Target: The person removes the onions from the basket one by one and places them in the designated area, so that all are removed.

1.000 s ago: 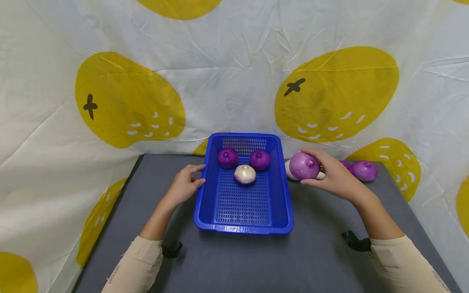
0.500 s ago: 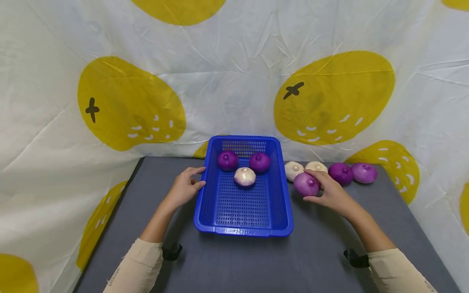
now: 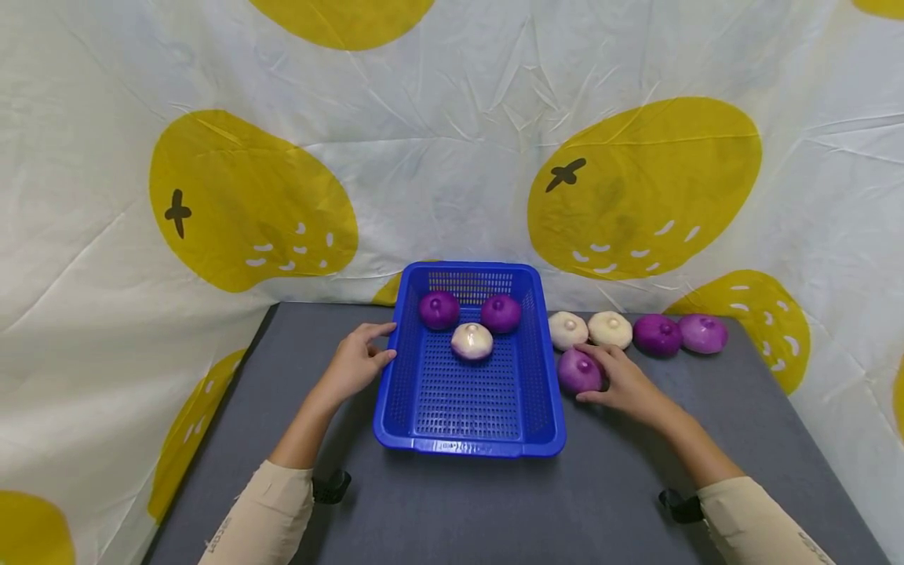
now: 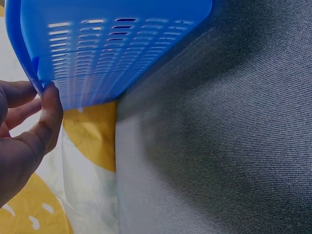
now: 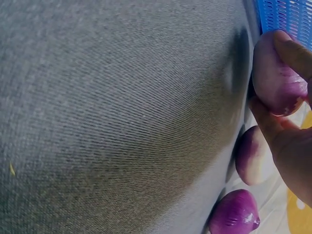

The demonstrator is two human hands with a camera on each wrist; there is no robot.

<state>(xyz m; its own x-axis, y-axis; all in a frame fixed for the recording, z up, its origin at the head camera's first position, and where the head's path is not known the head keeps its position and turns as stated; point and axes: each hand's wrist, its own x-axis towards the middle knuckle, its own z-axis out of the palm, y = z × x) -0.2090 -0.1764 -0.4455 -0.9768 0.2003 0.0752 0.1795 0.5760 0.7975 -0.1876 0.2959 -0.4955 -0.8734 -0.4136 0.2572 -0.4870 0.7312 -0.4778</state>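
A blue plastic basket holds two purple onions and a white onion with a purple underside. My left hand holds the basket's left rim with thumb and fingers, seen close in the left wrist view at the rim. Just right of the basket, my right hand grips a light purple onion between thumb and fingers. In the right wrist view this onion is low at the table, close to the basket's wall; whether it touches the table is unclear.
Behind the right hand, two white onions and two purple onions stand in a row on the grey table. A white cloth with yellow fruit prints hangs behind the table.
My right hand has brought the light purple onion down and toward me, then left toward the basket, uncovering the row of onions behind. The left hand stays on the rim.
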